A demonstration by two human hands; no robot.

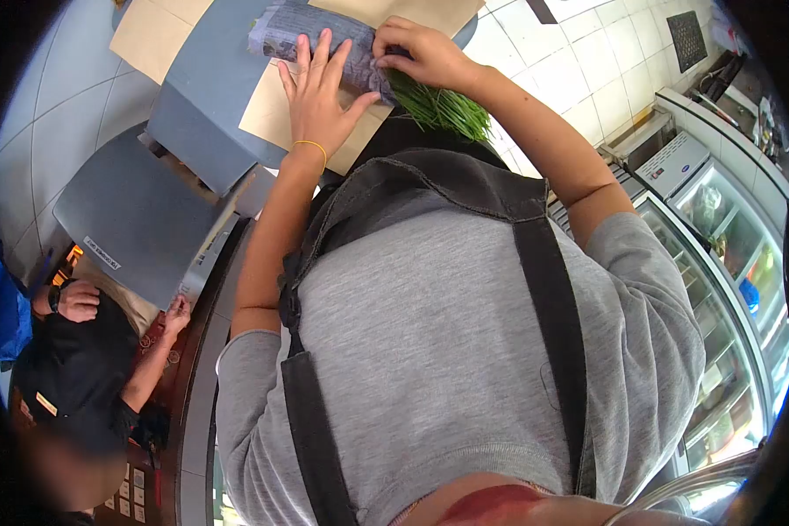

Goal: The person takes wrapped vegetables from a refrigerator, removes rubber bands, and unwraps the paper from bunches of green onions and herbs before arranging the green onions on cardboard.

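1 bluish, dark-printed, crinkled wrap (358, 68) lies beneath 1 left hand (319, 98), flat, fingers spread, grasping nothing, and 1 right hand (419, 54) pinching its right end, where 1 bunch of slender green stalks (440, 110) sticks out.

Bright light fills most of the frame, strongest on the right: the pale floor tiles (587, 88) at upper right wash toward white, and the glass-fronted fridge (723, 359) shows glare. The lower left is darker. The wrapped bundle (361, 67) at upper middle and the grey shirt (438, 333) look reasonably sharp. Fisheye distortion bows lines toward black corners; a heavy blur smears one patch at lower left.
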